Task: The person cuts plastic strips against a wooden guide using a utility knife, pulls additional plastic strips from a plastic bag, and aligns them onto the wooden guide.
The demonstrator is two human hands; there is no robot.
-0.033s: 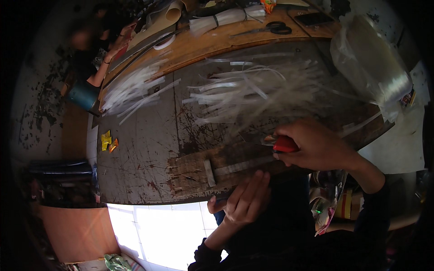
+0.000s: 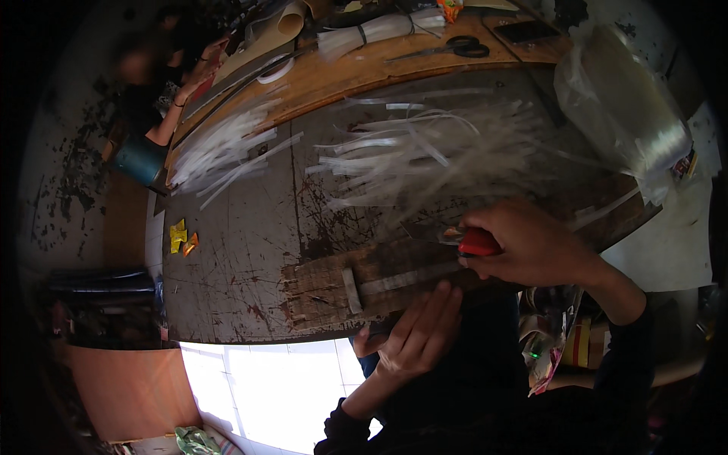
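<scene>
My right hand [image 2: 523,243] is closed round a red-handled cutter knife [image 2: 479,243], its blade pointing left above the table. Under it lies a worn wooden board [image 2: 318,297] along the near table edge. A pale crosspiece [image 2: 352,290] sits across the board, and a flat translucent strip [image 2: 402,282] runs from it toward my right hand. My left hand [image 2: 417,337] is at the board's near edge, fingers stretched out and thumb apart, holding nothing I can see. Beyond the knife spreads a loose heap of clear plastic strips [image 2: 432,148].
Another strip pile [image 2: 227,148] lies at the left, with small yellow wrappers [image 2: 178,236] nearer. Along the far side are scissors [image 2: 462,48], a tied strip bundle [image 2: 371,36] and a phone-like dark slab [image 2: 527,32]. A large plastic-wrapped roll [image 2: 626,106] stands right. Another person's arm [image 2: 171,121] shows far left.
My left hand has shifted slightly to the right and up along the board's near edge. My right hand and the knife look unmoved.
</scene>
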